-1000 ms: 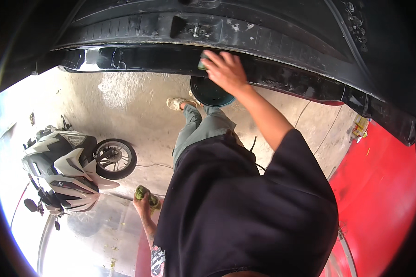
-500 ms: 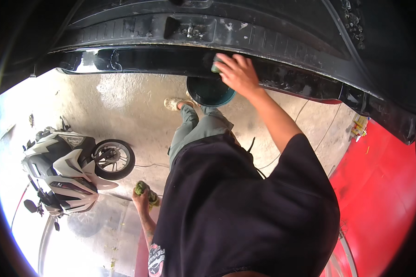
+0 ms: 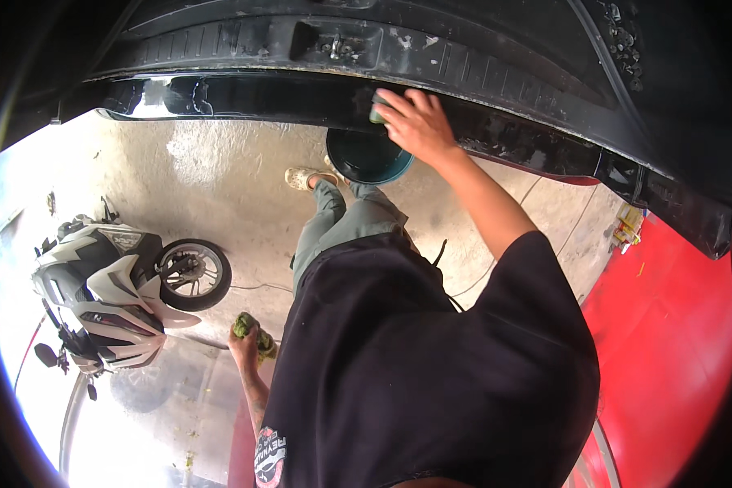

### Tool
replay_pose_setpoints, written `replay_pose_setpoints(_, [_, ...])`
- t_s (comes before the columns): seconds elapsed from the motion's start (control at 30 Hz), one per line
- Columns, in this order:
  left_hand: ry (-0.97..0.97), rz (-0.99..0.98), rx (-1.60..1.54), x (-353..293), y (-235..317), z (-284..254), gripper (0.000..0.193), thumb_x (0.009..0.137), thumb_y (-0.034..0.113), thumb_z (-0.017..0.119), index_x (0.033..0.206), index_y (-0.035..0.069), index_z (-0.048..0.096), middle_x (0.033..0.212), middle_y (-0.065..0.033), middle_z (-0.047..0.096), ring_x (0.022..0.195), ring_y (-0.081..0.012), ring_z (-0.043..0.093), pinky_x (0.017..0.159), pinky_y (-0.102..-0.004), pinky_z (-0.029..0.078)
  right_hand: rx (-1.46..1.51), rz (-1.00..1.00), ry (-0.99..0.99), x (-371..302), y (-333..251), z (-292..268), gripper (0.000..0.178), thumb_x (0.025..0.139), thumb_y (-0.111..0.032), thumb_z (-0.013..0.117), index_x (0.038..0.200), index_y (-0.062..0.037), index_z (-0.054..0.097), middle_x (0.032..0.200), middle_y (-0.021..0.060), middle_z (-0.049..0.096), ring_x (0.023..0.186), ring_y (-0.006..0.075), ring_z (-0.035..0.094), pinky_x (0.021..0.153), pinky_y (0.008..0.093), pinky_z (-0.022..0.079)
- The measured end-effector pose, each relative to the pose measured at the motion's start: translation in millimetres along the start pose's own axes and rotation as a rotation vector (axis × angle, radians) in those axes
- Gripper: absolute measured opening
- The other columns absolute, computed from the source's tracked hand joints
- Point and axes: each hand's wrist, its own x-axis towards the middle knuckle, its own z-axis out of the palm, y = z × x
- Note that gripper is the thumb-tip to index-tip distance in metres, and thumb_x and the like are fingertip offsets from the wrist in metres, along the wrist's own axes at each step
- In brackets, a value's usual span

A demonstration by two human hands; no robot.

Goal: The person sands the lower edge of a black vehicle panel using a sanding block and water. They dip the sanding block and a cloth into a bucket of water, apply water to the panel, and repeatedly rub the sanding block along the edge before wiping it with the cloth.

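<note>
My right hand (image 3: 420,128) is pressed to the glossy black bumper (image 3: 268,96) of a vehicle, its fingers closed over a small dark green block (image 3: 376,109). The block lies against the bumper's face, partly hidden by the fingers. Down at my left side, away from the bumper, my left hand (image 3: 244,351) grips a crumpled green cloth (image 3: 246,327). Part of the cloth hangs out of the fist.
Below the bumper a dark round basin (image 3: 370,159) stands on the concrete floor by my feet. A white and black motorcycle (image 3: 110,293) is parked to my left. A red surface (image 3: 667,350) fills the right side. Thin cables (image 3: 260,286) cross the floor.
The whole view has shifted slightly. My right hand stays on the bumper with the green block, and my left hand still holds the cloth.
</note>
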Motion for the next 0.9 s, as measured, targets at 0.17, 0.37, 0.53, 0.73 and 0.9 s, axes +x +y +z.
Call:
replay_pose_setpoints(0.17, [0.083, 0.014, -0.007, -10.4, -16.0, -11.3, 0.037, 0.079, 0.015, 0.076, 0.112, 0.000, 0.071, 0.094, -0.0139, 0.075, 0.083, -0.0223, 0.070, 0.079, -0.0372, 0.055, -0.064, 0.035, -0.084, -70.1, 53.8, -29.5, 0.048, 0.079, -0.023, 0.079, 0.126, -0.0228, 0.069, 0.149, -0.0094, 0.052, 0.117, 0.0264, 0.052, 0.093, 0.0443, 0.047])
replay_pose_setpoints(0.37, [0.049, -0.007, -0.034, -2.8, -25.6, 0.0, 0.032, 0.080, 0.015, 0.076, 0.108, 0.001, 0.070, 0.092, -0.0111, 0.073, 0.082, -0.0209, 0.068, 0.078, -0.0370, 0.055, 0.001, -0.100, -0.049, -18.4, 17.6, -1.9, 0.047, 0.083, -0.024, 0.079, 0.128, -0.0232, 0.068, 0.148, -0.0029, 0.052, 0.120, 0.0273, 0.051, 0.094, 0.0447, 0.047])
replay_pose_setpoints(0.53, [0.026, 0.023, -0.019, -2.2, 7.5, -5.4, 0.028, 0.082, 0.012, 0.073, 0.108, 0.002, 0.070, 0.091, -0.0092, 0.072, 0.082, -0.0200, 0.068, 0.078, -0.0365, 0.055, -0.012, -0.092, -0.059, -31.4, 29.9, -11.2, 0.046, 0.083, -0.022, 0.079, 0.127, -0.0271, 0.068, 0.143, 0.0030, 0.053, 0.121, 0.0282, 0.051, 0.093, 0.0443, 0.047])
replay_pose_setpoints(0.73, [0.106, -0.009, 0.000, -10.5, -27.2, -10.9, 0.034, 0.081, 0.013, 0.074, 0.113, 0.000, 0.069, 0.094, -0.0116, 0.073, 0.084, -0.0215, 0.069, 0.081, -0.0368, 0.055, -0.098, -0.050, -0.178, -82.8, 62.4, -28.7, 0.047, 0.082, -0.024, 0.080, 0.127, -0.0290, 0.069, 0.144, 0.0032, 0.052, 0.122, 0.0299, 0.050, 0.094, 0.0470, 0.046])
replay_pose_setpoints(0.9, [0.057, 0.013, 0.001, 7.3, -11.0, -2.9, 0.034, 0.081, 0.015, 0.075, 0.111, 0.002, 0.069, 0.093, -0.0122, 0.073, 0.085, -0.0229, 0.069, 0.081, -0.0376, 0.054, -0.027, -0.115, -0.032, -30.4, 12.9, -3.0, 0.050, 0.080, -0.023, 0.080, 0.128, -0.0294, 0.068, 0.143, 0.0019, 0.053, 0.118, 0.0300, 0.053, 0.091, 0.0472, 0.046])
